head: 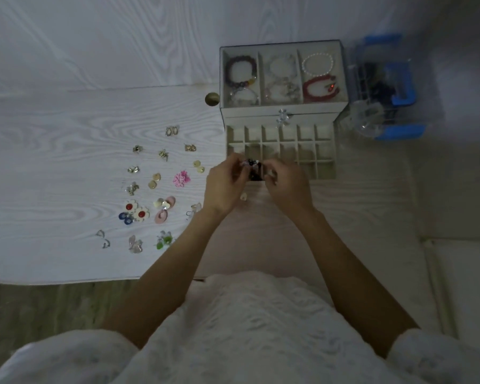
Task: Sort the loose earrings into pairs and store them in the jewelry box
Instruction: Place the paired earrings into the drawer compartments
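Earrings first: nearest me on the bench (53,162) sit the clear and green pairs (164,239), then the red-centred flower pair (135,211), the pink hoops (164,210), the pink flower (181,178) and small gold studs (172,130) further out. All laid roughly two by two, left of my arms.

My left hand (223,187) and right hand (284,187) meet over the front edge of the pulled-out drawer (326,173); both pinch a dark earring with a pale bow (252,165) between fingertips. Blurry, so I can't tell if it's one piece or two.

I judge these very light, tiny, rigid but fragile at hooks and posts, and slippery where glossy. Best held by the body or bead, fingertip pinch, not by the wire.

One small pale piece (244,196) lies on the bench just below my hands.

Beyond, the jewelry box (281,109) has most grid cells looking empty; bracelets (240,72) fill the top tray. A blue-clipped clear container (385,87) stands right of it.
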Demonstrator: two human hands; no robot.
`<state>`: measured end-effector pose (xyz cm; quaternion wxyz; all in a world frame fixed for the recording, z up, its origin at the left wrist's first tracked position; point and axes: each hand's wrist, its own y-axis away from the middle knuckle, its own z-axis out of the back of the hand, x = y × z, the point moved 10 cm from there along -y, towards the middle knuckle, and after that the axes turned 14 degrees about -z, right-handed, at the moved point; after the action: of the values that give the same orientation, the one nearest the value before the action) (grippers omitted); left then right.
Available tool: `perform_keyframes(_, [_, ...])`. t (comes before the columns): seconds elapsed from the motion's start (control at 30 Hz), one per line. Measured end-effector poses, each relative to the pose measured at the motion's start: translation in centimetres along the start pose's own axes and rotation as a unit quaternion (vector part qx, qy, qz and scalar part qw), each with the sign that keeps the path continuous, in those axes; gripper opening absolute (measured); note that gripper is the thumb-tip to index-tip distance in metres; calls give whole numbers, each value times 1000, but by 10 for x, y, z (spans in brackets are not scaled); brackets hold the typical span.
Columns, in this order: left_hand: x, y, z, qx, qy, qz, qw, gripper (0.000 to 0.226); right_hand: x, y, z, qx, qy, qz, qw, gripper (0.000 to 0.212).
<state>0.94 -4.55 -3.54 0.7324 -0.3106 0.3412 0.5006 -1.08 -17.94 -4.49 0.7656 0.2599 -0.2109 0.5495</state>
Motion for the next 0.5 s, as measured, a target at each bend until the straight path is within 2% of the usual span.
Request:
perform_keyframes(0.1, [10, -4, -10, 45, -106, -4, 993, 15, -2, 4, 2, 7, -25, -7, 1000, 28])
perform_keyframes(0.27, [2, -1, -10, 52, -132, -35, 989, 22, 3, 4, -1, 4, -10, 7, 1000, 28])
perform_keyframes(0.37, [-11, 3, -9, 57, -155, -82, 983, 19, 10, 3, -3, 0, 23, 27, 999, 23])
perform_keyframes(0.5, [-15, 11, -16, 86, -239, -125, 959, 18, 19, 0, -8, -29, 98, 62, 993, 15])
